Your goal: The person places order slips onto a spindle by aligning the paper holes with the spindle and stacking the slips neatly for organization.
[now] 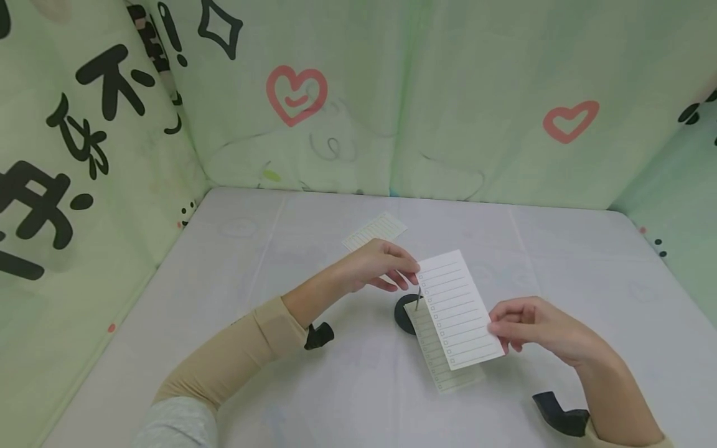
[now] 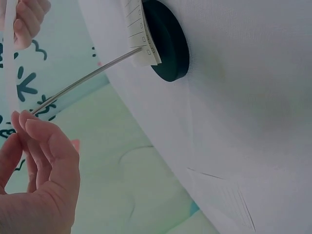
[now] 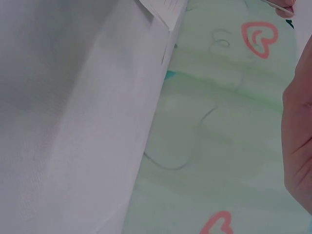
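Observation:
A white lined checklist slip (image 1: 456,308) is held tilted above the table between both hands. My left hand (image 1: 411,274) pinches its upper left corner and my right hand (image 1: 498,330) pinches its lower right edge. Just under the slip stands a round black base (image 1: 403,314) with a thin metal spike (image 1: 417,298). Another lined slip (image 1: 442,364) lies on that base, pierced by the spike. In the left wrist view the spike (image 2: 87,78) rises from the base (image 2: 168,41) through that slip (image 2: 141,34), its tip close to my left fingers (image 2: 44,146).
A third lined slip (image 1: 374,230) lies flat on the white table (image 1: 252,261) behind my left hand. Green printed cloth walls (image 1: 448,93) with red hearts close in the table at the back and on both sides.

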`<state>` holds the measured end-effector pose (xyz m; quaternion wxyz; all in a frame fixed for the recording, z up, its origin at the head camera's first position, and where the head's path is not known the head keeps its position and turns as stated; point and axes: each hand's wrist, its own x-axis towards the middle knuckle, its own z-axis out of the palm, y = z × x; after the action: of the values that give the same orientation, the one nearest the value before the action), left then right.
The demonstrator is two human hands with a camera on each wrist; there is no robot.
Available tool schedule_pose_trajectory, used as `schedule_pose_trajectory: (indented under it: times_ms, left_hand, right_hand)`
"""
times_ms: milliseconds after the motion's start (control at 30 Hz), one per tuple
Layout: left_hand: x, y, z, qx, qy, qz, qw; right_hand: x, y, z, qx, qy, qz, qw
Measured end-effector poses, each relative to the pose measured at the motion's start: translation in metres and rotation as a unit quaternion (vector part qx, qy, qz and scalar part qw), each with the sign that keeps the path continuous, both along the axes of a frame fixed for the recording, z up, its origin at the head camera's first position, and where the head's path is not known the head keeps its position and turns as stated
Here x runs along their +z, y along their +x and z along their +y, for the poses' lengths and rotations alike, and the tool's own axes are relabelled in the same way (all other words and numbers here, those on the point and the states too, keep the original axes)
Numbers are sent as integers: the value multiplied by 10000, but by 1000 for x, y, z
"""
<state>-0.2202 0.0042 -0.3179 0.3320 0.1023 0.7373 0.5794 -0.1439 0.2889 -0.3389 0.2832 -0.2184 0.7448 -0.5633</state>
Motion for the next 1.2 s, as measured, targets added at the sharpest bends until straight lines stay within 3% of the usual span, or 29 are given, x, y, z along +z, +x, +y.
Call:
schedule_pose_trajectory:
  times_ms: [833, 1200]
  left_hand:
    - [-6, -4, -2, 56, 53, -47, 10000]
    - [-7, -3, -1, -10, 202, -96, 9997]
  right_hand:
    - [-4, -4, -4, 93, -176, -97, 9998]
    - [-12, -7, -2, 58, -249, -402, 9989]
